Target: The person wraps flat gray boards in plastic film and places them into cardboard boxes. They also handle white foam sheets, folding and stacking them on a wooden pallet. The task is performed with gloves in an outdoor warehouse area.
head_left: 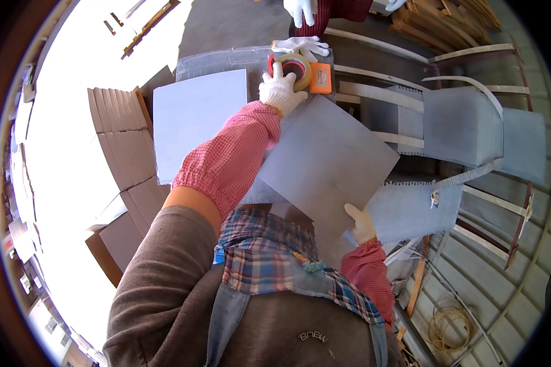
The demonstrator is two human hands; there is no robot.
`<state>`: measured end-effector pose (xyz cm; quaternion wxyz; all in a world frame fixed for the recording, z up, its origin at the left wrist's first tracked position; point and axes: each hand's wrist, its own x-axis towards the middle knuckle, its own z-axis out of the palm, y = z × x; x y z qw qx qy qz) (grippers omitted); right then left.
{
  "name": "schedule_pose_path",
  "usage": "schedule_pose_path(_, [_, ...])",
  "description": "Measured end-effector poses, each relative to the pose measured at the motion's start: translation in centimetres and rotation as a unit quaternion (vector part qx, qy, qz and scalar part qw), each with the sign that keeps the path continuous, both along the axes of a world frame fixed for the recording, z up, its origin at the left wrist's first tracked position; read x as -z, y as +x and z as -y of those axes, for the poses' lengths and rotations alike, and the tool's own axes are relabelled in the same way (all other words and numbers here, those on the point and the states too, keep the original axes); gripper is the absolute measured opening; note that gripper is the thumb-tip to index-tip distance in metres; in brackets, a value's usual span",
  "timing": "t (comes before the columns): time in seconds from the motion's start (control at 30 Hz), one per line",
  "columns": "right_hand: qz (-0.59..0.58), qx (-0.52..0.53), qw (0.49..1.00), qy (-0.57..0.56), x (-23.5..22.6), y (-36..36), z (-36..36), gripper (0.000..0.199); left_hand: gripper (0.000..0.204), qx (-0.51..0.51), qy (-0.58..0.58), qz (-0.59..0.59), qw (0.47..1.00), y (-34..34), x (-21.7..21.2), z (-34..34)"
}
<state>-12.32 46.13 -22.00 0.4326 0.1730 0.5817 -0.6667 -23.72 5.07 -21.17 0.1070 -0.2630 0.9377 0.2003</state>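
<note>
My left hand [281, 92], in a white knit glove, reaches forward with fingers spread, touching a roll of tan tape [302, 82] with a red inner ring. Right of the roll lies a small orange box [321, 78]. At the lower right, my right hand [362, 224], also gloved, has its thumb on top of a grey sheet [330, 156], its other fingers hidden beneath. The sheet lies turned at an angle in front of me. Left of it, a pale sheet or stack of sheets [201, 122] lies flat on the work surface [211, 60].
Folded cardboard [123, 137] stands at the left. On the right are slatted racks [382, 95] and grey corrugated panels [450, 125]. Across the surface, a person in a red checked sleeve [343, 9] stands near a white glove [300, 46]; I cannot tell whether it is worn.
</note>
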Motion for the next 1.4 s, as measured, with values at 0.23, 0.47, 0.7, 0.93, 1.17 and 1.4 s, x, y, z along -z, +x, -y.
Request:
schedule_pose_path(0.23, [-0.034, 0.147, 0.984, 0.095, 4.9, -0.3, 2.0, 0.059, 0.053, 0.0, 0.014, -0.256, 0.967, 12.0, -1.7, -0.8])
schedule_pose_path(0.47, [-0.087, 0.174, 0.963, 0.185, 9.3, 0.1, 1.1, 0.073, 0.041, -0.05, 0.063, -0.259, 0.962, 30.1, -0.6, -8.2])
schedule_pose_path(0.7, [-0.094, 0.179, 0.967, 0.155, 8.5, 0.7, 0.6, 0.069, 0.037, -0.273, 0.168, -0.056, 0.946, 41.3, 4.4, -11.7])
schedule_pose_path(0.93, [-0.21, 0.141, 0.882, 0.397, 9.7, -0.1, 2.2, 0.068, 0.038, -0.39, 0.199, -0.095, 0.894, 43.6, 3.1, -13.2])
schedule_pose_path(1.17, [-0.233, 0.163, 0.887, 0.363, 7.1, 0.5, 3.2, 0.065, 0.037, -0.379, 0.17, -0.033, 0.909, 44.9, 1.5, -15.5])
schedule_pose_path(1.4, [-0.276, 0.03, 0.861, 0.427, 7.6, -2.1, 2.3, 0.07, 0.037, -0.419, 0.192, -0.033, 0.887, 46.0, 1.6, -16.3])
